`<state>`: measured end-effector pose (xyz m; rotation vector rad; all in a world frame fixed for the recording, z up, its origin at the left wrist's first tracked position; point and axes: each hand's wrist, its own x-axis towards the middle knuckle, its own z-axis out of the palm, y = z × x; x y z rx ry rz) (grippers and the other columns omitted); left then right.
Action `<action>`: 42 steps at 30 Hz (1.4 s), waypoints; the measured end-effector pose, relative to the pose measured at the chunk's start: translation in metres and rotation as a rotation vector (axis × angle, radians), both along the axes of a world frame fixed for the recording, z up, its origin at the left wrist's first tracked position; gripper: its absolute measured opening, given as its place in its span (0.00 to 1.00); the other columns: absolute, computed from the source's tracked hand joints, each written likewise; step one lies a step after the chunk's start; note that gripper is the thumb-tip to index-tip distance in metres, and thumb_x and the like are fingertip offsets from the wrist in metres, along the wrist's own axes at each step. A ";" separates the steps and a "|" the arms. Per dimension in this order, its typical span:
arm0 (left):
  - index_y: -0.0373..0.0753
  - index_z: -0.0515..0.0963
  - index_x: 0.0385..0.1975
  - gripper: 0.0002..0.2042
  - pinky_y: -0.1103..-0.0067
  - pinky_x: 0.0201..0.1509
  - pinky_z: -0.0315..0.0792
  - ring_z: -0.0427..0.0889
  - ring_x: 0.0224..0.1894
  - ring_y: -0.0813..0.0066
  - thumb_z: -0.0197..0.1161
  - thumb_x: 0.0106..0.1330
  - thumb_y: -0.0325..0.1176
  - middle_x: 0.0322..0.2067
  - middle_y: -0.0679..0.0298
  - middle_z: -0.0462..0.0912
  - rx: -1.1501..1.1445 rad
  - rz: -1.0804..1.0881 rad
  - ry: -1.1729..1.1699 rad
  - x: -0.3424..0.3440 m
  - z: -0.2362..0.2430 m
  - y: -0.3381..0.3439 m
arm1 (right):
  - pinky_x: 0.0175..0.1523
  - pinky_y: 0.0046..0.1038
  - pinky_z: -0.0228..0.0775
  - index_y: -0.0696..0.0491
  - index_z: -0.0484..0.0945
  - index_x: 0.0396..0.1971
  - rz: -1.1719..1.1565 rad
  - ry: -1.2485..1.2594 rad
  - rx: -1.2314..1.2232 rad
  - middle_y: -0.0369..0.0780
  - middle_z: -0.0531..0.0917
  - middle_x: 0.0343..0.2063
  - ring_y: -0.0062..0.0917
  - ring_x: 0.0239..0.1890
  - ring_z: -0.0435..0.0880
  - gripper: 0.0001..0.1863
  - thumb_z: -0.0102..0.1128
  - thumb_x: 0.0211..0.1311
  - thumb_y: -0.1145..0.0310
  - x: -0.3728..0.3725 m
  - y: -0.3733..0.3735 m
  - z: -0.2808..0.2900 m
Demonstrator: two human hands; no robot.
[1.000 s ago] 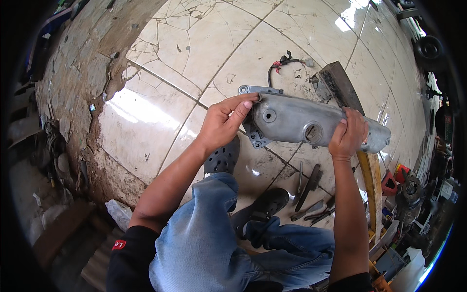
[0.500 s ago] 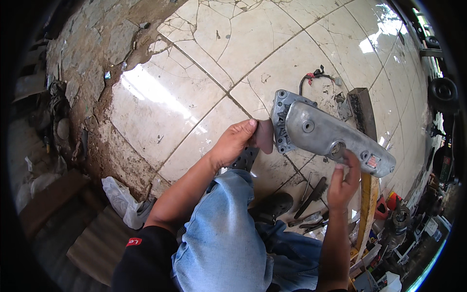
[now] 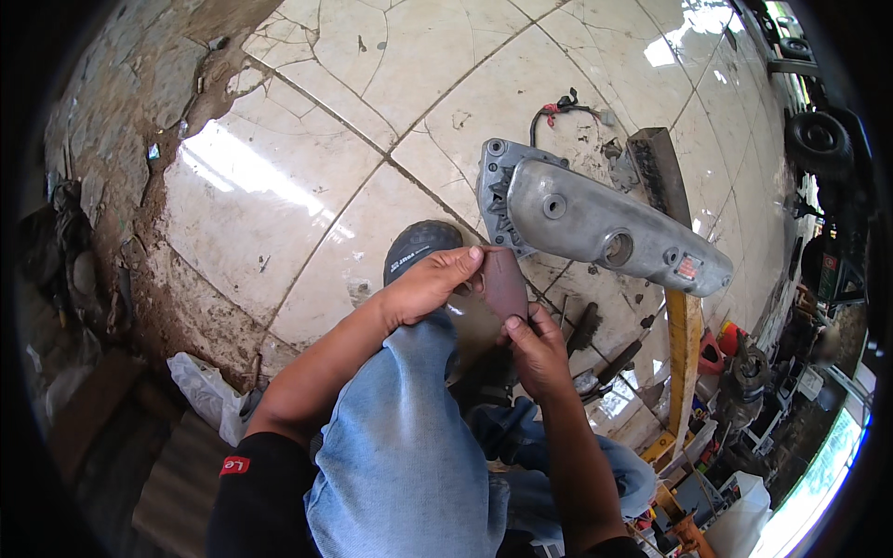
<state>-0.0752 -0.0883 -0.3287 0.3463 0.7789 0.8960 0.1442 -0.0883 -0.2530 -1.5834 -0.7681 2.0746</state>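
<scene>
Between my two hands is a bent piece of reddish-brown sandpaper (image 3: 505,286). My left hand (image 3: 435,282) pinches its upper left edge between thumb and fingers. With its thumb on top, my right hand (image 3: 538,348) grips the lower right corner. Just beyond the sandpaper stands a grey cast-metal housing (image 3: 595,216), long and rounded, with a round port and a smaller boss on its face. Its flanged end with bolt holes (image 3: 496,197) faces left. Neither hand touches the housing.
A yellow metal stand (image 3: 682,363) and a rusty steel beam (image 3: 659,172) are by the housing. A wire harness (image 3: 558,110) lies on the cracked tile floor (image 3: 316,186). Brushes (image 3: 583,327) and tools lie right of my legs. A white plastic bag (image 3: 206,395) is at left.
My right hand has left the housing's round port and come over to the sandpaper, gripping its other end. The sandpaper is now stretched between both hands. The view has shifted slightly.
</scene>
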 end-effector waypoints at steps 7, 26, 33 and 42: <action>0.38 0.54 0.72 0.51 0.64 0.70 0.62 0.67 0.67 0.54 0.77 0.52 0.49 0.67 0.50 0.64 0.744 0.026 1.016 -0.039 0.016 0.055 | 0.47 0.33 0.73 0.55 0.72 0.42 -0.312 0.031 0.319 0.39 0.80 0.36 0.26 0.38 0.80 0.09 0.56 0.62 0.76 0.035 0.007 0.040; 0.45 0.60 0.70 0.49 0.60 0.72 0.55 0.64 0.69 0.53 0.77 0.49 0.54 0.66 0.55 0.68 0.895 -0.120 1.116 -0.019 0.018 0.107 | 0.50 0.36 0.79 0.62 0.50 0.72 0.833 -1.132 1.134 0.57 0.60 0.69 0.45 0.49 0.84 0.40 0.52 0.58 0.80 -0.006 0.087 0.037; 0.44 0.59 0.71 0.49 0.60 0.72 0.55 0.62 0.70 0.51 0.77 0.49 0.52 0.67 0.55 0.67 0.890 -0.155 1.181 -0.014 0.030 0.104 | 0.51 0.37 0.78 0.65 0.52 0.71 0.897 -1.311 1.033 0.57 0.48 0.74 0.48 0.55 0.80 0.40 0.57 0.63 0.65 -0.029 0.064 0.032; 0.40 0.59 0.71 0.44 0.61 0.71 0.61 0.65 0.68 0.47 0.76 0.54 0.42 0.66 0.48 0.67 0.869 -0.269 1.383 -0.051 0.078 0.112 | 0.50 0.40 0.78 0.65 0.69 0.62 0.832 -1.283 1.114 0.46 0.56 0.74 0.41 0.52 0.82 0.28 0.52 0.68 0.64 -0.026 0.081 0.039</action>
